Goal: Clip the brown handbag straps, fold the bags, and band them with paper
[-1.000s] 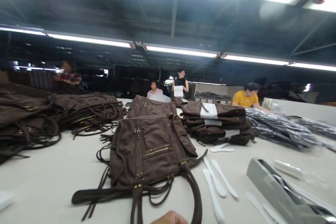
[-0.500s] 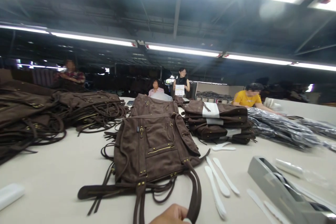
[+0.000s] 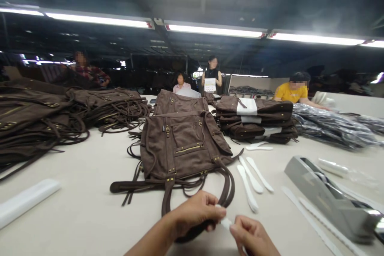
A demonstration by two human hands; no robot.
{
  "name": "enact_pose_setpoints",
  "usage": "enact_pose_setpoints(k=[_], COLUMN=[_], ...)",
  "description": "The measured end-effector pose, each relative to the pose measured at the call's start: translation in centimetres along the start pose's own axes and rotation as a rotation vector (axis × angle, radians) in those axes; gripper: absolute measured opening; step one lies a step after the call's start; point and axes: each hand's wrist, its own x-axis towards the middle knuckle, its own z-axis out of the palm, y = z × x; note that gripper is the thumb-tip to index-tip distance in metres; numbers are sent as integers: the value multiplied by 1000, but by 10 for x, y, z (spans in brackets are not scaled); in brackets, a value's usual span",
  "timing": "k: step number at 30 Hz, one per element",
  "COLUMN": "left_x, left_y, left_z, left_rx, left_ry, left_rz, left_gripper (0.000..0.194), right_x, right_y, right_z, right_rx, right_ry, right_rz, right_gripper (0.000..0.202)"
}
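A dark brown bag [image 3: 187, 136] with brass buckles and a zipped front pocket lies on the table in front of me, its handles toward me. My left hand [image 3: 199, 212] is closed round one bag handle [image 3: 229, 186]. At its fingertips is a small white strip [image 3: 225, 223], which lies against the handle. My right hand [image 3: 253, 235], fingers pinched, grips the other end of this strip. Just beyond my hands, to the right, lie several white paddle-shaped strips [image 3: 247, 188].
A grey tape dispenser [image 3: 327, 196] stands at the right, near a clear plastic roll [image 3: 333, 167]. Brown bags are piled at the left [image 3: 33, 116] and back right [image 3: 255, 118]. Plastic-wrapped goods [image 3: 333, 126] lie beside a person in yellow [image 3: 289, 92]. A white bar [image 3: 30, 200] lies at left.
My right hand has come into view and pinches the white strip. My left hand has moved up into fuller view, still on the handle. The camera view has tilted down.
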Motion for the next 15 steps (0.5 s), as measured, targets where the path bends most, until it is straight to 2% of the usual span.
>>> enact_pose_setpoints(k=[2,5,8,10,11,12,13,14,15], left_x=[-4,-12,-28,-42,-48,-52,-55,-57,-56], left_y=[7,14,21,26,29,32,35,38,39], left_z=[-12,-29,-36,-39,-42,-49,-59,-73,-90], left_rx=[-65,-109,19,213,314,395,444,470,489], left_ry=[-112,-151,-179,-202,-165,-68,102,339,624], left_rz=[55,113,96,94,112,146,194,248,293], left_gripper=[30,42,41,37,36,35,36,38,41], right_x=[-2,1,7,14,19,26,36,48,63], right_y=[-16,-41,-56,-60,-61,-61,-61,-61,-61], right_z=[6,3,-17,-36,-47,-56,-65,-74,-81], right_rx=[159,228,-8,-198,-291,-386,-478,-567,-651], right_ry=[44,95,243,356,390,410,422,429,429], right_rz=[8,-28,-174,-256,-279,-298,-321,-352,-388], right_gripper=[47,41,38,37,39,42,45,50,54])
